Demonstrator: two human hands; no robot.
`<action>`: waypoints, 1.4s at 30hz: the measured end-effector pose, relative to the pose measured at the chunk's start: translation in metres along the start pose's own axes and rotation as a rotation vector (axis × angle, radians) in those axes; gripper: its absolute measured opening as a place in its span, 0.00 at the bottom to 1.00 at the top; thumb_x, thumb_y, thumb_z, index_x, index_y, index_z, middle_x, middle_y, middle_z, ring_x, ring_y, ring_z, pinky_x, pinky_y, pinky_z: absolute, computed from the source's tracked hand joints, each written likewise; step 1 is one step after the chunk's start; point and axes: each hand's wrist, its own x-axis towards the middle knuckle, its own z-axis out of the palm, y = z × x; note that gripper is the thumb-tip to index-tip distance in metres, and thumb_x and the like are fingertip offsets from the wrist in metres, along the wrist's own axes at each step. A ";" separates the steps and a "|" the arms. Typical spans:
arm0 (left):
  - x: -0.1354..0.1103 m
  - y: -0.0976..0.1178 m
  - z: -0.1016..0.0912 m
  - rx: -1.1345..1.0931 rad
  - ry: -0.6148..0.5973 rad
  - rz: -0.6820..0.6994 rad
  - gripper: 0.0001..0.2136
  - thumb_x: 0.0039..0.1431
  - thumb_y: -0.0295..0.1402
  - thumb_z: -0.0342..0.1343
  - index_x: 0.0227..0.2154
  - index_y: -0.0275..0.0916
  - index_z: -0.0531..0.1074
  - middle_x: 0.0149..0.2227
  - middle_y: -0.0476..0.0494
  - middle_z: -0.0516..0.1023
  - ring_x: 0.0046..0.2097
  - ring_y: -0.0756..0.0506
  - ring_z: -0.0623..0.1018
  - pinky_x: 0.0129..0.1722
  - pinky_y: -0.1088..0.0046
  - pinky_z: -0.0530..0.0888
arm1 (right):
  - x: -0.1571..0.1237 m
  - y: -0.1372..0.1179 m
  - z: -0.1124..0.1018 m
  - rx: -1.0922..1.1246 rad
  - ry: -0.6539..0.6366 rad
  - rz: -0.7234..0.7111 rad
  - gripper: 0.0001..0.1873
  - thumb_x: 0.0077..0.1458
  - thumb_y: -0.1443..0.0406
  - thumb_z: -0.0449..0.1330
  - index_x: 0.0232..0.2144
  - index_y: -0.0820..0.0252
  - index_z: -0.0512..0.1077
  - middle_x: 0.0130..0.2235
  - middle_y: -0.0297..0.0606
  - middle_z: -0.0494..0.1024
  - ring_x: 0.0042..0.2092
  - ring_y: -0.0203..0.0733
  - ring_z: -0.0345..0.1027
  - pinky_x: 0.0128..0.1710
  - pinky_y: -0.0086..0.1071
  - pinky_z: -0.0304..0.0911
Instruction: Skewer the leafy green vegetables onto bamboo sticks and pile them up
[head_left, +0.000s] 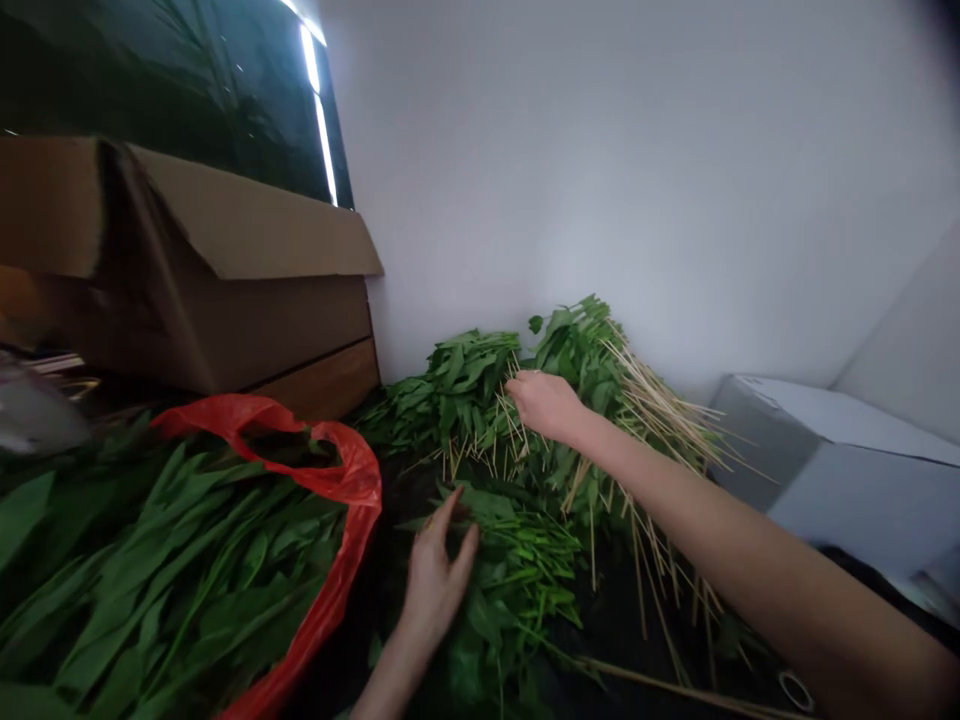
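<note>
Greens (532, 555), one loose bunch: smooth blades, bright slender stems, lying near centre, just right of my left hand (439, 565), whose thumb and fingers stand apart with nothing gripped. Far heaps (465, 375), two: limp, overlapping foliage by the white wall (600, 150). Sticks (664, 400), many: thin, straight, pale, fanning rightward. My right hand (546, 403), at the far heaps: fingers curled together; whether they grip a stick, I cannot tell. Red bag (364, 480), near left: crinkled plastic, open, filled with long leaves (202, 560). Cardboard box (277, 335), far left: flaps folded outward, contents hidden.
</note>
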 end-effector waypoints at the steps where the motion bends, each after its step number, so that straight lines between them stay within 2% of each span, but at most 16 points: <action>1: 0.002 -0.001 0.000 -0.025 0.012 -0.011 0.20 0.61 0.35 0.50 0.55 0.37 0.64 0.45 0.38 0.77 0.47 0.42 0.76 0.49 0.60 0.70 | -0.017 0.000 -0.008 0.005 0.027 -0.020 0.12 0.64 0.65 0.49 0.42 0.64 0.71 0.42 0.43 0.72 0.45 0.42 0.67 0.44 0.37 0.63; 5: 0.005 0.003 -0.004 -0.072 0.065 0.044 0.10 0.60 0.34 0.51 0.38 0.36 0.75 0.39 0.40 0.78 0.42 0.43 0.77 0.45 0.65 0.72 | -0.099 -0.005 -0.027 0.037 0.114 -0.063 0.16 0.64 0.68 0.45 0.46 0.63 0.70 0.41 0.43 0.73 0.44 0.41 0.65 0.44 0.36 0.61; 7: 0.003 0.008 -0.005 -0.070 0.068 0.103 0.08 0.59 0.34 0.53 0.33 0.37 0.76 0.35 0.42 0.78 0.40 0.44 0.77 0.42 0.67 0.73 | -0.144 -0.009 -0.023 0.118 0.189 -0.095 0.16 0.64 0.67 0.44 0.46 0.62 0.70 0.40 0.41 0.73 0.42 0.39 0.65 0.42 0.34 0.61; 9: 0.001 0.015 -0.004 -0.049 0.014 0.160 0.08 0.59 0.34 0.54 0.32 0.38 0.77 0.34 0.43 0.77 0.39 0.44 0.77 0.41 0.68 0.72 | -0.186 -0.013 -0.008 0.211 0.193 -0.084 0.16 0.64 0.67 0.45 0.45 0.60 0.70 0.38 0.39 0.73 0.39 0.38 0.66 0.39 0.32 0.61; 12: -0.002 0.025 0.002 -0.015 -0.181 0.251 0.07 0.59 0.34 0.56 0.33 0.40 0.78 0.34 0.44 0.77 0.38 0.45 0.76 0.42 0.68 0.71 | -0.239 -0.020 0.024 0.268 -0.016 -0.021 0.14 0.63 0.68 0.46 0.37 0.58 0.72 0.34 0.36 0.72 0.36 0.37 0.66 0.36 0.31 0.60; 14: -0.003 0.030 0.009 0.035 -0.330 0.313 0.06 0.58 0.33 0.56 0.34 0.42 0.79 0.33 0.45 0.78 0.38 0.45 0.76 0.43 0.67 0.70 | -0.264 -0.025 0.048 0.265 -0.137 0.038 0.12 0.59 0.72 0.49 0.31 0.57 0.72 0.32 0.35 0.72 0.36 0.38 0.66 0.37 0.30 0.60; 17: -0.005 0.033 0.020 0.185 -0.444 0.345 0.05 0.57 0.33 0.58 0.34 0.44 0.79 0.34 0.44 0.79 0.40 0.42 0.75 0.43 0.66 0.70 | -0.286 -0.032 0.078 0.184 -0.207 0.120 0.14 0.52 0.78 0.51 0.28 0.58 0.72 0.33 0.36 0.74 0.38 0.39 0.68 0.39 0.31 0.59; 21: -0.005 0.036 0.026 0.394 -0.430 0.273 0.04 0.53 0.30 0.60 0.32 0.42 0.78 0.33 0.42 0.78 0.40 0.40 0.75 0.41 0.65 0.69 | -0.294 -0.034 0.094 0.106 -0.179 0.193 0.17 0.49 0.81 0.49 0.29 0.58 0.72 0.33 0.38 0.74 0.35 0.41 0.68 0.36 0.32 0.56; 27: 0.004 0.043 0.020 0.506 -0.551 0.243 0.02 0.47 0.31 0.63 0.26 0.43 0.78 0.30 0.44 0.78 0.39 0.40 0.75 0.38 0.67 0.68 | -0.281 -0.016 0.074 0.139 -0.125 0.230 0.13 0.59 0.72 0.50 0.27 0.57 0.70 0.30 0.35 0.72 0.33 0.39 0.68 0.34 0.31 0.56; 29: 0.007 0.043 0.020 0.495 -0.560 0.240 0.02 0.45 0.32 0.64 0.25 0.42 0.78 0.29 0.43 0.78 0.39 0.39 0.75 0.37 0.67 0.68 | -0.268 -0.018 0.067 0.182 -0.040 0.220 0.11 0.61 0.69 0.49 0.29 0.56 0.70 0.30 0.34 0.72 0.33 0.38 0.68 0.34 0.30 0.57; 31: 0.010 0.042 0.021 0.482 -0.568 0.244 0.02 0.45 0.32 0.65 0.24 0.42 0.78 0.29 0.43 0.79 0.39 0.38 0.75 0.37 0.66 0.68 | -0.252 -0.027 0.064 0.230 0.121 0.190 0.11 0.62 0.67 0.48 0.32 0.56 0.69 0.30 0.34 0.72 0.33 0.37 0.68 0.34 0.29 0.58; 33: 0.014 0.039 0.019 0.384 -0.566 0.248 0.02 0.45 0.32 0.64 0.24 0.42 0.78 0.29 0.45 0.79 0.38 0.40 0.75 0.39 0.67 0.69 | -0.236 -0.040 0.068 0.260 0.291 0.161 0.11 0.63 0.67 0.47 0.33 0.57 0.68 0.30 0.34 0.72 0.31 0.36 0.68 0.33 0.28 0.59; 35: 0.019 0.037 0.013 0.167 -0.498 0.227 0.02 0.47 0.33 0.64 0.26 0.42 0.78 0.31 0.46 0.80 0.38 0.42 0.76 0.41 0.67 0.70 | -0.225 -0.051 0.076 0.258 0.426 0.147 0.11 0.64 0.68 0.45 0.35 0.59 0.68 0.30 0.34 0.72 0.31 0.36 0.68 0.34 0.28 0.60; 39: 0.028 0.034 0.002 -0.285 -0.262 0.099 0.06 0.51 0.34 0.61 0.30 0.37 0.78 0.35 0.42 0.81 0.40 0.42 0.78 0.44 0.66 0.72 | -0.223 -0.056 0.096 0.251 0.523 0.115 0.12 0.63 0.70 0.46 0.38 0.62 0.70 0.30 0.37 0.73 0.32 0.36 0.69 0.37 0.29 0.61; 42: 0.029 0.031 0.001 -0.387 -0.234 -0.015 0.10 0.54 0.36 0.59 0.35 0.36 0.79 0.35 0.41 0.82 0.38 0.42 0.79 0.41 0.66 0.74 | -0.230 -0.050 0.105 0.234 0.546 0.083 0.11 0.62 0.70 0.48 0.40 0.62 0.70 0.31 0.38 0.73 0.33 0.36 0.70 0.38 0.28 0.62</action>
